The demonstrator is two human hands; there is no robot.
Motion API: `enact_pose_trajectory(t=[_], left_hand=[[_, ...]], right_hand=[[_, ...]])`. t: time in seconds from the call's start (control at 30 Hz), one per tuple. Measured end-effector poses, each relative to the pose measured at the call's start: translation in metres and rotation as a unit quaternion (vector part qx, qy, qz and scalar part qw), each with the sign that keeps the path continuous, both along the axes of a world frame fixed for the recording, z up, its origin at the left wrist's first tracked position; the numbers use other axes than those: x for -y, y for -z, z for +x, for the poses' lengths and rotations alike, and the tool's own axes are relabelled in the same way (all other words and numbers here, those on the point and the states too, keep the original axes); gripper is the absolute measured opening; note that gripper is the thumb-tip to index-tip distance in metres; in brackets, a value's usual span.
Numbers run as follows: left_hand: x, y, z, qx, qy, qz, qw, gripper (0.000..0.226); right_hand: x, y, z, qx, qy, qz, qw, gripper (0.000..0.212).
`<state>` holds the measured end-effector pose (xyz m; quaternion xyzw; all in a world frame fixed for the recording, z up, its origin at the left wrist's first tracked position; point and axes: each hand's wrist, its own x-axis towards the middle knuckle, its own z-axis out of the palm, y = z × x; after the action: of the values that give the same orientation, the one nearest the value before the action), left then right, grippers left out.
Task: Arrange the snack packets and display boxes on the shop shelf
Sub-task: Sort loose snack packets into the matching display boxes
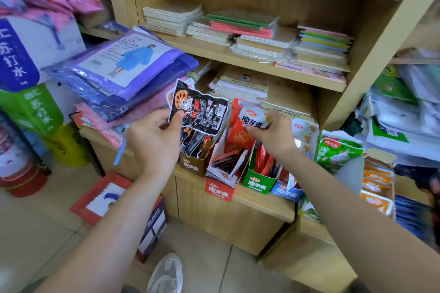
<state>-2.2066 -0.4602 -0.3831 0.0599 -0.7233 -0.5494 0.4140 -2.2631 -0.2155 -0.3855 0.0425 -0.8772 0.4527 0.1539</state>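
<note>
My left hand (154,135) pinches black snack packets (200,109) by their left edge, above a brown display box (191,166) holding more black packets. My right hand (273,135) grips a small white packet (253,116) over a red-and-white display box (220,188) with red packets (238,135) standing in it. A green display box (258,181) and a blue one (287,192) stand to the right along the shelf ledge (259,202).
Stacked notebooks (262,38) fill the upper shelves. Purple raincoat packs (123,66) lie piled at the left. Green packets (338,150) and orange packets (377,185) sit at the right. A cardboard box (154,223) and my shoe (166,273) are on the floor.
</note>
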Motion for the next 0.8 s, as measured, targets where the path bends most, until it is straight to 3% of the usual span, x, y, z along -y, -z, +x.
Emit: enact_pose_trajectory(t=[0.17, 0.27, 0.4, 0.57, 0.7, 0.8], left_hand=[[-0.002, -0.003, 0.006, 0.002, 0.021, -0.023, 1.000, 0.003], [-0.002, -0.003, 0.009, -0.001, 0.021, -0.039, 0.999, 0.006], [0.000, -0.004, 0.012, -0.002, 0.022, -0.047, 0.999, 0.006], [0.000, -0.003, 0.016, 0.004, 0.028, -0.055, 0.998, 0.009], [-0.004, 0.000, 0.019, 0.008, 0.031, -0.075, 0.997, 0.016], [-0.005, 0.000, 0.022, 0.009, 0.034, -0.082, 0.996, 0.017]], right_hand=[[0.002, 0.001, 0.002, 0.013, -0.012, 0.000, 1.000, 0.040], [0.003, -0.012, 0.011, -0.038, -0.019, 0.017, 0.999, 0.028], [-0.002, -0.019, 0.038, -0.055, -0.099, 0.010, 0.994, 0.017], [-0.010, 0.007, 0.081, -0.023, -0.190, 0.143, 0.971, 0.051], [0.011, 0.032, 0.094, -0.057, -0.163, 0.277, 0.945, 0.093], [0.023, 0.043, 0.085, -0.137, -0.121, 0.281, 0.942, 0.068]])
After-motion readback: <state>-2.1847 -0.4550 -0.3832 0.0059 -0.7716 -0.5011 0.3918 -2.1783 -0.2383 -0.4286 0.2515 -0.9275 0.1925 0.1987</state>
